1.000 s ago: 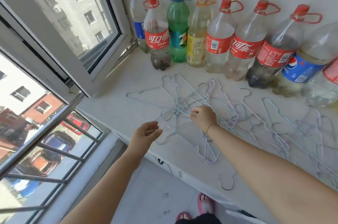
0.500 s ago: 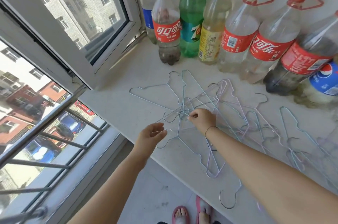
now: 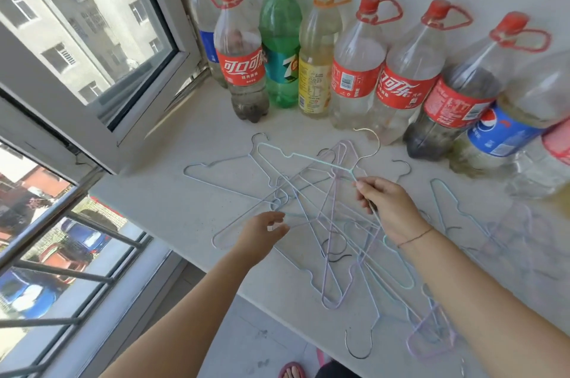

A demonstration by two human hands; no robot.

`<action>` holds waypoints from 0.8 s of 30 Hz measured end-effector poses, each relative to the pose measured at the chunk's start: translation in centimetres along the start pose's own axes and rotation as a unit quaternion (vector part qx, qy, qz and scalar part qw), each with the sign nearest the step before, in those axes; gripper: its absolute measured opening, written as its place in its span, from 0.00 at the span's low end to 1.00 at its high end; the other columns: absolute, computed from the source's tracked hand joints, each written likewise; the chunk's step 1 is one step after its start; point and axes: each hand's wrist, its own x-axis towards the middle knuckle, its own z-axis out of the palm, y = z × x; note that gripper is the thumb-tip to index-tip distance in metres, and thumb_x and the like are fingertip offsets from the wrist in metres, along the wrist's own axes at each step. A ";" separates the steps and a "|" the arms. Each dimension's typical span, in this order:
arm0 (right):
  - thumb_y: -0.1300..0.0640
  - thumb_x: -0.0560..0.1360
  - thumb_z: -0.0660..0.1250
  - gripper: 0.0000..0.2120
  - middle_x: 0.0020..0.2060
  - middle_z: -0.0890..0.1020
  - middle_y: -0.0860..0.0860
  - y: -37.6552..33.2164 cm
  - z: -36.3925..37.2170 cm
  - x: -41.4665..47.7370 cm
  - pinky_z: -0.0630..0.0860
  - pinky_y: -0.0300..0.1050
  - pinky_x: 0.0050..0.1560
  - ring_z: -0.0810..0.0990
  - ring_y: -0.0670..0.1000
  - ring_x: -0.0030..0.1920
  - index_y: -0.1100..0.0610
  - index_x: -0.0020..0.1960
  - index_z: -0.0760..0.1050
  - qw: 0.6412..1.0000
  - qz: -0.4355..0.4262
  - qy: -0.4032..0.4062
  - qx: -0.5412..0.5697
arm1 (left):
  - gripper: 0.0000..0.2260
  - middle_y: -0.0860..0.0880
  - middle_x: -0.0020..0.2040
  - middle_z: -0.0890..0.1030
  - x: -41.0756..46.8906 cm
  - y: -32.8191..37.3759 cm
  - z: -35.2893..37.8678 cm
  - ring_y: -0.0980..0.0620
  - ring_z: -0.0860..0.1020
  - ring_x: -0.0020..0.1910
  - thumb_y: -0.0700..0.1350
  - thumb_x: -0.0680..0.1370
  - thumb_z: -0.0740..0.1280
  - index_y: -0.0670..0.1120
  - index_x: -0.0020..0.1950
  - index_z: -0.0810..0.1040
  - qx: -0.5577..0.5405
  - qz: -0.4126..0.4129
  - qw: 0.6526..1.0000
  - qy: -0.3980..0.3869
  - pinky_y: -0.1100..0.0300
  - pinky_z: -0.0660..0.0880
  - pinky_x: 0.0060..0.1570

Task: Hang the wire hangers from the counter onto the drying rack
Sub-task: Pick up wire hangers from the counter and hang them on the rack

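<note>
Nearest, the left hand (image 3: 262,234) hovers loosely open and empty at the bench edge, just beside the tangled wire hangers (image 3: 331,254). The right hand (image 3: 390,208) now pinches one pale teal hanger (image 3: 308,158) by its neck and has tilted it up from the heap where it lay a moment ago, so a first pick-up looks under way. The rest lie on the white bench (image 3: 172,202). Behind, plastic bottles (image 3: 357,69) line the wall, an open window (image 3: 92,23) stands left, and I cannot make out a drying rack.

The wire hangers (image 3: 308,158) are thin metal under a smooth pastel coating, their hooks (image 3: 377,143) bare and shiny; the counter (image 3: 185,208) looks like pale, matt, faintly speckled stone; the bottles (image 3: 357,54) are clear glossy plastic.
</note>
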 end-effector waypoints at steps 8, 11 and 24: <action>0.66 0.75 0.62 0.06 0.29 0.78 0.50 2.8 -3.6 -4.5 0.68 0.35 0.30 0.72 0.45 0.30 0.60 0.44 0.77 0.998 0.003 0.014 0.057 | 0.14 0.48 0.53 0.82 2.3 0.3 1.6 0.48 0.79 0.54 0.49 0.75 0.67 0.48 0.59 0.80 0.084 -0.008 0.996 -0.044 0.56 0.74 0.57; 0.67 0.76 0.61 0.06 0.27 0.78 0.48 3.2 -4.1 -5.2 0.68 0.34 0.28 0.71 0.44 0.28 0.62 0.45 0.76 0.996 -0.002 0.043 0.075 | 0.12 0.52 0.44 0.80 2.6 0.4 1.6 0.49 0.79 0.50 0.51 0.73 0.69 0.52 0.55 0.81 0.086 0.002 0.996 -0.034 0.52 0.73 0.57; 0.67 0.76 0.61 0.08 0.23 0.74 0.48 0.0 -2.8 -7.0 0.63 0.35 0.22 0.68 0.44 0.23 0.58 0.41 0.74 0.988 -0.041 0.097 0.110 | 0.08 0.51 0.31 0.73 -0.8 6.8 -3.9 0.54 0.68 0.32 0.48 0.77 0.66 0.46 0.49 0.83 -0.049 0.124 0.986 0.101 0.63 0.64 0.34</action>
